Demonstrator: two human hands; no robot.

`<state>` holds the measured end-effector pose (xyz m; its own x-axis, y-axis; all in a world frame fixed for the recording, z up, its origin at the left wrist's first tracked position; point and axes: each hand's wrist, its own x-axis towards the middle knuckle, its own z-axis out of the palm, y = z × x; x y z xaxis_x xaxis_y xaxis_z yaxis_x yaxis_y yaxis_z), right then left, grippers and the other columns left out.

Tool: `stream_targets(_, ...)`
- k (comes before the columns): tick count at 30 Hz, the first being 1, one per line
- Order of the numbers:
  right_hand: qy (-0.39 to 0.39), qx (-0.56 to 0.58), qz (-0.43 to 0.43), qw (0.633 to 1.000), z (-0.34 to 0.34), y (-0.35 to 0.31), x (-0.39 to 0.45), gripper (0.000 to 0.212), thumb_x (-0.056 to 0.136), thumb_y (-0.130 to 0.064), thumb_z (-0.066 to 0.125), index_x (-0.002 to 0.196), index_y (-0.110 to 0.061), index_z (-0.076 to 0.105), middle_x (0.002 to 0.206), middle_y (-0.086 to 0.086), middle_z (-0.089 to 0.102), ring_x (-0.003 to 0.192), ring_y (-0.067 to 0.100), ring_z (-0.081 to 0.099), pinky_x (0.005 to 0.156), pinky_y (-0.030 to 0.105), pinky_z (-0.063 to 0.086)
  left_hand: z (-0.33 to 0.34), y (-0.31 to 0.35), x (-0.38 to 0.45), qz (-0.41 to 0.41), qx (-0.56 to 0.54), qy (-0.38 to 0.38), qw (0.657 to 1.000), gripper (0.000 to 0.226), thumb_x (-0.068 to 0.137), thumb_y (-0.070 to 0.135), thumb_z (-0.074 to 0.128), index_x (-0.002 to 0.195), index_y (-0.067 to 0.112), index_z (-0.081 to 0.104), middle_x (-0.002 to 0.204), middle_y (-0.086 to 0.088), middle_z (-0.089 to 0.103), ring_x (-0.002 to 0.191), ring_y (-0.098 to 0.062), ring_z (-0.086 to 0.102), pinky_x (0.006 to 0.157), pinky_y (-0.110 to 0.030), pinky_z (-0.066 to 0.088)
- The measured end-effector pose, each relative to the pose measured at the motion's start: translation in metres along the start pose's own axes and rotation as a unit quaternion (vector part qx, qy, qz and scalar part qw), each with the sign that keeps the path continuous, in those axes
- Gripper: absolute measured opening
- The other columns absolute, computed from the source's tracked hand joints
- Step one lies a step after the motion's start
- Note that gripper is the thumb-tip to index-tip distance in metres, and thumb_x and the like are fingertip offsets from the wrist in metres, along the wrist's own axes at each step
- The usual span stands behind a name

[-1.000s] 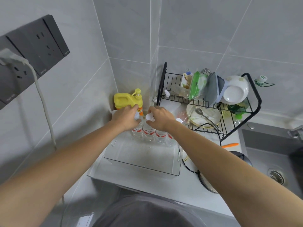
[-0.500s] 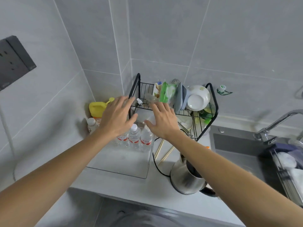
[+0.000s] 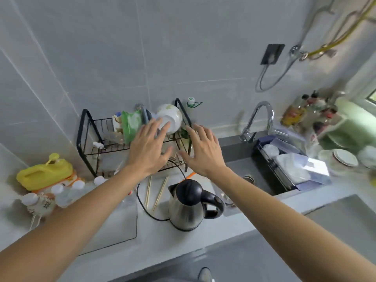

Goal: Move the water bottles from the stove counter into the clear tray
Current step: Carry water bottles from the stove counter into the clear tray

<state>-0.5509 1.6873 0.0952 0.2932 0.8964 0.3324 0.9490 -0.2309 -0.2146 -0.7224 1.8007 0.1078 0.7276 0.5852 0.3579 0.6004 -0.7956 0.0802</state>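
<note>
The clear tray [image 3: 130, 231] lies at the lower left of the counter, largely hidden under my left forearm. Several small water bottles [image 3: 67, 192] with white caps and red labels stand at its far end, blurred. My left hand [image 3: 149, 148] and my right hand [image 3: 203, 149] are both empty with fingers spread, held side by side in the air in front of the black dish rack [image 3: 87, 139], well to the right of the bottles.
A yellow detergent jug [image 3: 44, 175] sits behind the bottles. A steel kettle [image 3: 189, 208] with its black cord, and two chopsticks [image 3: 158, 193], lie right of the tray. The sink [image 3: 240, 159], faucet [image 3: 258, 119] and a dish basket [image 3: 289, 163] are farther right.
Both hands have let go of the bottles in the tray and lifted away to the right, fingers spreading. The view has swung right, bringing the sink and faucet into sight.
</note>
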Motion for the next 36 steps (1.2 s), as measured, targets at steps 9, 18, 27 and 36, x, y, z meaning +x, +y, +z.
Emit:
stream_targets(9, 0.047, -0.067, 0.195, 0.977, -0.083, 0.081, -0.122, 0.082, 0.092, -0.067, 0.047, 0.160, -0.027, 0.027, 0.166, 0.002, 0.029, 0.153, 0.030, 0.023, 0.125, 0.049, 0.022, 0.015, 0.139, 0.028, 0.182, -0.082, -0.036, 0.979, 0.075, 0.095, 0.057, 0.042, 0.161, 0.024, 0.025, 0.165, -0.007, 0.030, 0.154, -0.028, 0.023, 0.124, -0.049, 0.026)
stream_targets(18, 0.094, -0.119, 0.381, 0.912, -0.174, 0.173, -0.293, 0.080, 0.093, -0.063, 0.050, 0.160, -0.023, 0.030, 0.166, 0.007, 0.031, 0.153, 0.032, 0.023, 0.126, 0.047, 0.020, 0.012, 0.352, 0.022, 0.358, -0.143, -0.028, 0.922, 0.073, 0.095, 0.052, 0.052, 0.159, 0.022, 0.033, 0.163, -0.007, 0.036, 0.154, -0.028, 0.026, 0.126, -0.049, 0.023)
stream_targets(27, 0.097, -0.172, 0.521, 0.830, -0.267, 0.259, -0.509, 0.082, 0.095, -0.063, 0.051, 0.162, -0.024, 0.024, 0.169, 0.007, 0.023, 0.156, 0.030, 0.017, 0.128, 0.047, 0.016, 0.014, 0.604, -0.050, 0.480, -0.212, -0.050, 0.850, 0.073, 0.096, 0.056, 0.041, 0.160, 0.021, 0.033, 0.163, -0.010, 0.037, 0.153, -0.030, 0.028, 0.123, -0.049, 0.027)
stream_targets(36, 0.132, -0.203, 0.619, 0.747, -0.347, 0.307, -0.693, 0.082, 0.095, -0.063, 0.047, 0.162, -0.023, 0.024, 0.169, 0.008, 0.024, 0.157, 0.029, 0.015, 0.128, 0.047, 0.014, 0.010, 0.814, -0.134, 0.590, -0.251, -0.071, 0.764, 0.073, 0.098, 0.058, 0.039, 0.161, 0.022, 0.029, 0.166, -0.009, 0.033, 0.154, -0.030, 0.028, 0.125, -0.049, 0.024)
